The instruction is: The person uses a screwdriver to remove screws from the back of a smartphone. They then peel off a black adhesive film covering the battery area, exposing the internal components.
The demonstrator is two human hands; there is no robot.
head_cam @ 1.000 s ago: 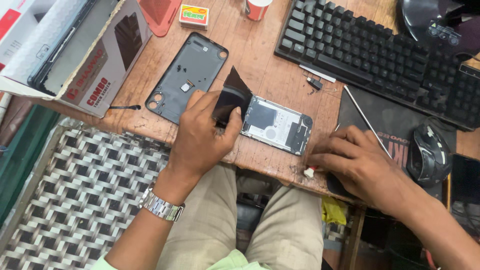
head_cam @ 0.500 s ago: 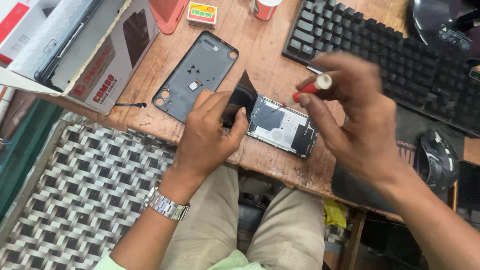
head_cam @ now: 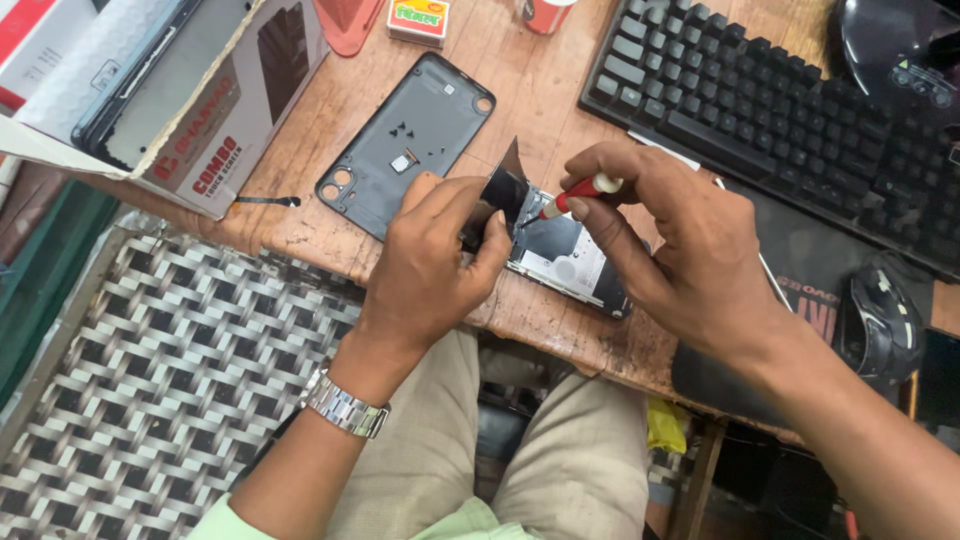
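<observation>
Item: opened phone [head_cam: 565,255], back removed, lay flat near the wooden desk [head_cam: 520,90] edge. Left hand [head_cam: 440,260] pinned it, lifting a thin dark flap [head_cam: 505,185]. Right hand [head_cam: 670,250] gripped a red-handled screwdriver [head_cam: 580,192]. Judged light, rigid, fragile inside; best held by its edges.

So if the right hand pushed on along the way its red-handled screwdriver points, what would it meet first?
Probably the opened phone: the right hand aims the screwdriver down-left at the phone's top end, beside the dark flap the left hand lifts. Depth is unclear.
</observation>
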